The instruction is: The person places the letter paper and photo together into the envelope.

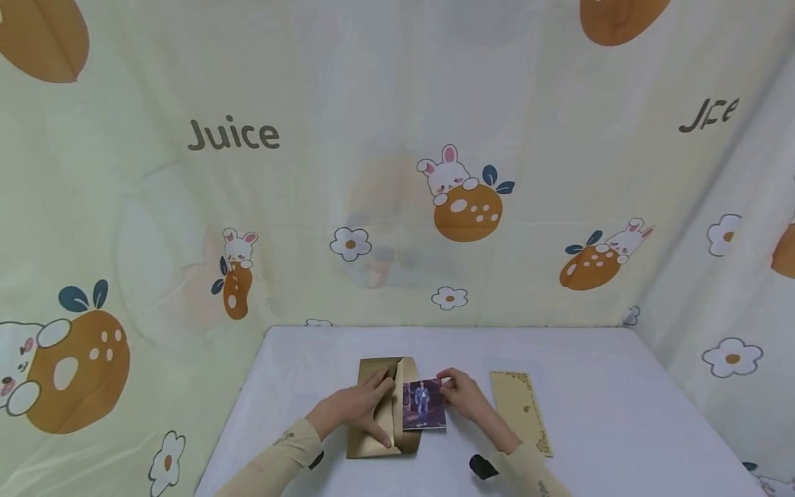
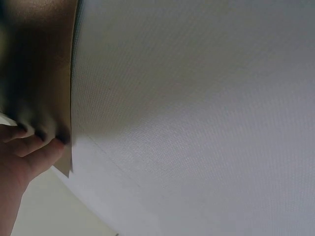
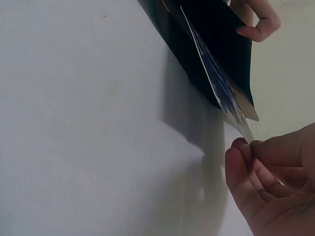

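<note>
A gold envelope [image 1: 366, 449] lies on the white table, its flap side toward the right. My left hand [image 1: 357, 406] rests across it, thumb and fingers spread apart near the opening; in the left wrist view the fingers [image 2: 44, 156] touch the envelope's surface. Between thumb and fingertips, my right hand [image 1: 462, 393] pinches the right edge of a photo [image 1: 424, 407] of a standing person in blue. That photo overlaps the envelope's right part. In the right wrist view the photo [image 3: 216, 73] stands tilted beside the dark inner side of the envelope [image 3: 221, 39].
A pale gold rectangular card [image 1: 522, 407] with ornate corner patterns lies on the table [image 1: 596, 400], right of my right hand. A curtain [image 1: 385, 138] printed with rabbits, oranges and flowers hangs behind the table. Black pieces [image 1: 483, 467] show by both wrists.
</note>
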### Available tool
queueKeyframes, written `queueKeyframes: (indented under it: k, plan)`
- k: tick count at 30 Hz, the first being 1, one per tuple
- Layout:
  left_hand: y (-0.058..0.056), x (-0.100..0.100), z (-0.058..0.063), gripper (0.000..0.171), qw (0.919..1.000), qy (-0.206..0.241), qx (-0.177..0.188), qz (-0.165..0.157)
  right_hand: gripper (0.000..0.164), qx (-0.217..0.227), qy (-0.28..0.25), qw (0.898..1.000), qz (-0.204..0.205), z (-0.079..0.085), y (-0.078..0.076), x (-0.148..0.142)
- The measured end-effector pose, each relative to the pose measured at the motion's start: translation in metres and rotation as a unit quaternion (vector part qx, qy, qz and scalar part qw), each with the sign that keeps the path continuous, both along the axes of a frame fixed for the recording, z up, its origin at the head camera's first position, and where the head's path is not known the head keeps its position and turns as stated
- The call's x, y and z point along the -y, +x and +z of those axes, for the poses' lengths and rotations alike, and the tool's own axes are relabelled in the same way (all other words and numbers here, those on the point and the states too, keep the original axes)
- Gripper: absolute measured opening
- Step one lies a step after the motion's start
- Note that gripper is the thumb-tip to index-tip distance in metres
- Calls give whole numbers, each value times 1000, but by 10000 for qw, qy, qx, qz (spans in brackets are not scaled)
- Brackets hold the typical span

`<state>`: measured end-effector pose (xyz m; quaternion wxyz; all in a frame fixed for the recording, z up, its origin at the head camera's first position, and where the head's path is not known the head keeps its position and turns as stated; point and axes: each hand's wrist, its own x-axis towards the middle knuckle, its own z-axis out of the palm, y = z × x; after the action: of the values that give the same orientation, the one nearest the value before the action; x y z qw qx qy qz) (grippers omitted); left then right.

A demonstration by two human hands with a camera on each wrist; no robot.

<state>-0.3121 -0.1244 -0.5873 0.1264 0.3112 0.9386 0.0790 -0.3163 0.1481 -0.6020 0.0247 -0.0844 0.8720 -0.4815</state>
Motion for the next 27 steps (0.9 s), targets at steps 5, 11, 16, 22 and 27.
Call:
queueKeyframes:
  k: [5, 11, 16, 22, 27]
  plan:
    - [0, -1, -1, 107, 10000, 30, -2, 13, 25, -9, -28, 9999, 124, -2, -2, 10]
    - [0, -1, 1, 104, 10000, 54, 18, 74, 24, -128, 15, 9995, 285, -6, -4, 23]
    - [-2, -1, -1, 106, 10000, 46, -43, 48, 25, -101, -30, 9989, 450, -8, -5, 32]
    - [-3, -2, -3, 106, 10000, 35, -29, 69, 27, -26, 86, 9982, 588, -8, -5, 41]
    - [-2, -2, 0, 106, 10000, 30, 2, 56, 25, 80, 267, 9984, 500, -7, -5, 48]
